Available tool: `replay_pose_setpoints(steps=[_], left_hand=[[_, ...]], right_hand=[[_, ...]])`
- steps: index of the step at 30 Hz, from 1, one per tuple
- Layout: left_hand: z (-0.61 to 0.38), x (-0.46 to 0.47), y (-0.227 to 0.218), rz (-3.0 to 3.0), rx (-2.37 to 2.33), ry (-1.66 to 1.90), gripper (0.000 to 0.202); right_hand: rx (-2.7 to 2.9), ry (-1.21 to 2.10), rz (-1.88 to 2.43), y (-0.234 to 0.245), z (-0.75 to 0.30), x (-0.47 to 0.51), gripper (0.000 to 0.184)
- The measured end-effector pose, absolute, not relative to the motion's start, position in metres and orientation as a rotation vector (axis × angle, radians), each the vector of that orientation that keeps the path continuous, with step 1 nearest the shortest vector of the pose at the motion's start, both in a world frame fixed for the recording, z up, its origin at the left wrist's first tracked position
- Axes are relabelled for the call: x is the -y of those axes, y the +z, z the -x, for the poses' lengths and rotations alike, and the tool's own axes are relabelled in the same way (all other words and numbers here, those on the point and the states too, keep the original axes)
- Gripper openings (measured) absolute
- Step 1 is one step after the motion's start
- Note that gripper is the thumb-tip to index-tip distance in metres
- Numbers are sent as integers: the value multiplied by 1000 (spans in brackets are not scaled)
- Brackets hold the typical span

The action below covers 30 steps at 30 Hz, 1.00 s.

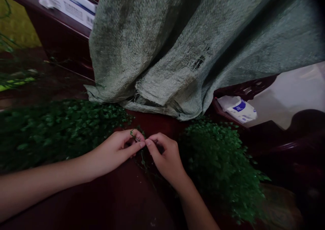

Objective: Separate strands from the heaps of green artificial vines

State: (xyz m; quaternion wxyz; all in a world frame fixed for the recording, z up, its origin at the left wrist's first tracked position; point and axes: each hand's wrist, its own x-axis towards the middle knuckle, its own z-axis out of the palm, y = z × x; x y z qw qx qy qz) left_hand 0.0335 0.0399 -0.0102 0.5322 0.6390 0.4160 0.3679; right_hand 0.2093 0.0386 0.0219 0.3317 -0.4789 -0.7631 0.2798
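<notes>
Thin green plant stems [143, 159] hang between my two hands at the middle of the view. My left hand [124, 145] pinches them, with a few small leaves poking out above its fingers. Fingertip to fingertip with it, my right hand [165, 152] is also closed in a pinch at the stems. What exactly lies between the right fingertips is too small to make out. A large heap of leafy green stems [63, 128] spreads at the left, behind my left forearm. Another bushy green heap [220, 162] lies right of my right hand.
A grey-green woven sack [152, 61] drapes down behind the hands, frayed and torn in places. Dark red furniture [61, 40] at the upper left carries a white box [73, 6]. A white-and-blue tissue pack [238, 109] lies at the right. The dark red tabletop [96, 199] is in front.
</notes>
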Motion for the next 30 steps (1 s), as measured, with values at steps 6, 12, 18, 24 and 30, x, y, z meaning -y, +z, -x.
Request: replay_pose_setpoints(steps=[6,12,18,24,30], left_hand=[[-34,-37,-1,-1652,-1020,866,24],[-33,-37,0,-1660,-1004,871,23],[-33,-38,-2,-1737,-990,856,25],[-32,-37,-5,-1851,-966,823,21],[-32,-34,-3,-1953,-901,761,11]], right_hand=[[2015,1149,1321,25,-211,-37,19],[1944,1331,1212,29,-213,-38,8],[1975,1143,1338,24,-212,-40,10],[2102,853,1262,22,-208,-35,13],[2275,644,1240,22,-206,-30,11]])
